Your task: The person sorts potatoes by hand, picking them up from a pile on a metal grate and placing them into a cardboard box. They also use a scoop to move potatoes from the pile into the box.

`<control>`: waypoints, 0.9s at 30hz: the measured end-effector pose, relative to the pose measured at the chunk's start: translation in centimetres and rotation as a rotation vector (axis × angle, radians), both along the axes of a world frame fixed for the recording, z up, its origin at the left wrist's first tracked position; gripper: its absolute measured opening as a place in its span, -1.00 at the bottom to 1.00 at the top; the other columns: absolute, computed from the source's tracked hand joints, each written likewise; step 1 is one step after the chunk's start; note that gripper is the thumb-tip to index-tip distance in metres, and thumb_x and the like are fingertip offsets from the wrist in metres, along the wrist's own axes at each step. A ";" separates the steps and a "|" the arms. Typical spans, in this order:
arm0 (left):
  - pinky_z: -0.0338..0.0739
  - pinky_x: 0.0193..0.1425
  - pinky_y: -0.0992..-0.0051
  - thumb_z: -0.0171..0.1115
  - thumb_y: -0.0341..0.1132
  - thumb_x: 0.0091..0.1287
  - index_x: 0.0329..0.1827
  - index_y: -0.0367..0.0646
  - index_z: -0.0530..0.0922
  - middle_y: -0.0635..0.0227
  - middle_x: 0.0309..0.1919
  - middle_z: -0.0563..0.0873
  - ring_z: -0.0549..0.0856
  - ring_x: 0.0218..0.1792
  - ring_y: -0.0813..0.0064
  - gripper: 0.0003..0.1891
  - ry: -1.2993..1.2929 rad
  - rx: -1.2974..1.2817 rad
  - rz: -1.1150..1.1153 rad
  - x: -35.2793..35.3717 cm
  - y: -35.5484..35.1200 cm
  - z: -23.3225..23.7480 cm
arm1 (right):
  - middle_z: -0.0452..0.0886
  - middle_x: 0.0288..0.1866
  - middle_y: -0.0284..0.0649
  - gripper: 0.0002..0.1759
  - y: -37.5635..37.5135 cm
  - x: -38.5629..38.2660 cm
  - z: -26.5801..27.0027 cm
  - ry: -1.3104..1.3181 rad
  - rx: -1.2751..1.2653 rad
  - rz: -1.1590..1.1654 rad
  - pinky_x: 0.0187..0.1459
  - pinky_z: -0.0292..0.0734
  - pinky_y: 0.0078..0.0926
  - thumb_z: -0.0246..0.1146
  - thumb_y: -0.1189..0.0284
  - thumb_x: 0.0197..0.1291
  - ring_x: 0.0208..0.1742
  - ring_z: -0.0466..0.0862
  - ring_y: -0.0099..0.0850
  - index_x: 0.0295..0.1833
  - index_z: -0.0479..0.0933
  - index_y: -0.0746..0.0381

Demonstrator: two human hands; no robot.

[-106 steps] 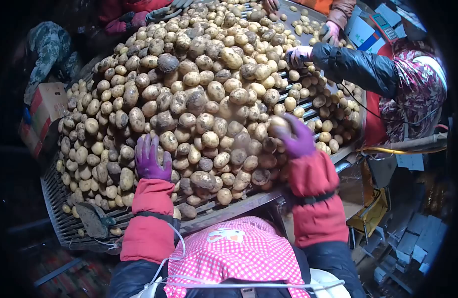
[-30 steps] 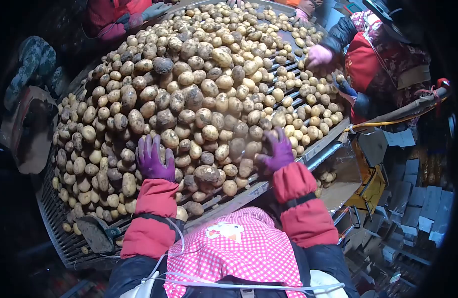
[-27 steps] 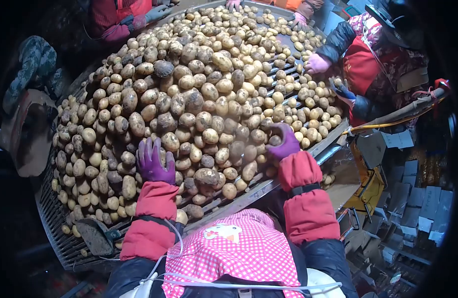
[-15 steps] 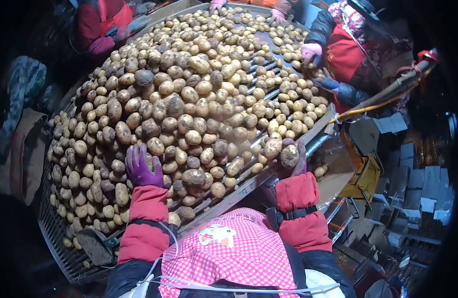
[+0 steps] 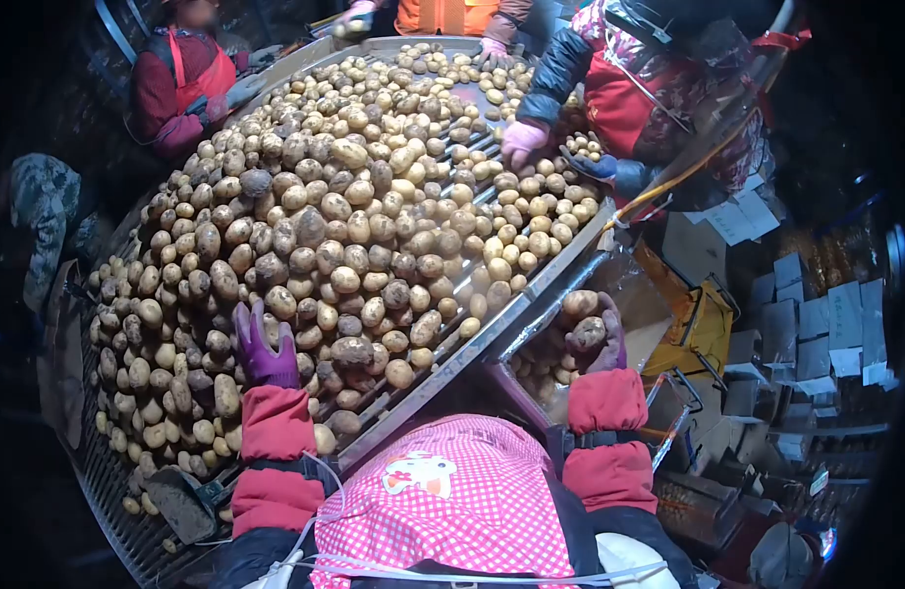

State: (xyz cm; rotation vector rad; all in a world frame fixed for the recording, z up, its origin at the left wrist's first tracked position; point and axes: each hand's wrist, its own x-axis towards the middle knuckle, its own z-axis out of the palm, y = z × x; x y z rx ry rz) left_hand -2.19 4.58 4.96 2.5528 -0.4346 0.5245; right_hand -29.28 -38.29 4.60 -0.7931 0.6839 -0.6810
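A large heap of soil-smudged potatoes [image 5: 310, 228] covers a slatted metal table [image 5: 442, 388] in front of me. My left hand [image 5: 268, 351], in a purple glove, rests against the near side of the heap with its fingers spread. Beyond the table's right edge, my right hand [image 5: 612, 342] grips two potatoes [image 5: 583, 319], its fingers curled along their right side. Below them is a container whose near rim [image 5: 519, 395] shows, with more potatoes [image 5: 543, 361] inside. The container's depth is hidden.
A co-worker's pink glove [image 5: 523, 143] reaches into potatoes at the right; other people stand across the table. A scoop-like tool [image 5: 184, 503] lies at the lower left. A yellow frame [image 5: 703, 319] and cardboard boxes [image 5: 833, 329] stand right. A pole with a yellow cord [image 5: 683, 179] slants over the table corner.
My right hand has carried the two potatoes off the table edge, over the container. My left hand stays by the heap. The view has shifted, and the right co-worker's pink glove has lowered toward the potatoes.
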 end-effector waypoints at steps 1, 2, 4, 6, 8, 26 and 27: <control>0.14 0.57 0.09 0.30 -0.26 0.30 0.46 -0.08 0.40 0.08 0.53 0.29 0.26 0.53 0.03 -0.38 0.008 -0.065 -0.038 -0.8 -0.9 0.1 | 0.61 0.16 -0.13 -0.53 -0.7 -1.2 -1.1 -0.043 0.058 -0.040 -0.23 0.77 -0.24 0.12 0.12 0.42 0.08 0.67 -0.17 0.36 0.41 -0.01; 0.13 0.57 0.10 0.29 -0.27 0.30 0.45 -0.09 0.40 0.08 0.53 0.28 0.25 0.53 0.04 -0.39 0.016 -0.132 -0.076 -1.6 -1.8 0.1 | 0.61 0.16 -0.12 -0.53 -1.4 -2.4 -2.1 -0.088 0.114 -0.081 -0.20 0.77 -0.23 0.13 0.12 0.42 0.09 0.67 -0.16 0.37 0.41 0.00; 0.17 0.58 0.16 0.25 -0.32 0.34 0.43 -0.17 0.42 0.09 0.50 0.33 0.32 0.51 0.08 -0.44 -0.040 -0.092 -0.174 -3.2 -4.1 1.6 | 0.57 0.23 -0.08 -0.52 -3.7 -5.2 -6.5 -0.155 0.143 -0.171 -0.10 0.75 -0.20 0.13 0.12 0.43 0.12 0.66 -0.10 0.37 0.41 0.03; 0.23 0.55 0.23 0.23 -0.40 0.31 0.43 -0.19 0.41 0.06 0.46 0.39 0.37 0.48 0.14 -0.43 0.012 -0.184 -0.351 -4.7 -6.7 3.3 | 0.53 0.29 -0.04 -0.52 -2.7 -6.0 -4.7 -0.039 0.255 -0.222 -0.10 0.75 -0.19 0.12 0.12 0.43 0.15 0.64 -0.05 0.38 0.41 0.04; 0.27 0.52 0.27 0.24 -0.43 0.29 0.42 -0.22 0.42 0.03 0.42 0.43 0.41 0.45 0.16 -0.42 0.218 -0.351 -0.554 -6.5 -9.4 3.7 | 0.47 0.37 0.03 -0.50 -1.3 -6.7 -4.4 -0.133 0.282 -0.140 -0.02 0.72 -0.15 0.13 0.16 0.42 0.21 0.61 -0.02 0.38 0.39 0.11; 0.55 -0.26 0.13 0.27 -0.20 0.26 -0.20 -0.18 0.65 0.06 -0.39 0.69 0.69 -0.33 0.01 -0.77 0.455 -0.165 -1.130 -13.0 -18.1 7.5 | 0.61 -0.34 -0.33 -0.56 14.2 0.4 3.7 0.136 0.136 0.680 -0.28 0.47 -0.54 0.02 0.03 0.53 -0.36 0.55 -0.50 -0.10 0.57 0.18; 0.55 -0.26 0.13 0.27 -0.20 0.26 -0.20 -0.18 0.64 0.06 -0.39 0.69 0.69 -0.33 0.01 -0.77 0.495 -0.169 -1.114 -12.7 -17.8 7.6 | 0.61 -0.34 -0.33 -0.56 14.2 0.4 4.6 0.293 0.186 0.702 -0.31 0.46 -0.55 0.02 0.02 0.53 -0.38 0.54 -0.51 -0.10 0.58 0.16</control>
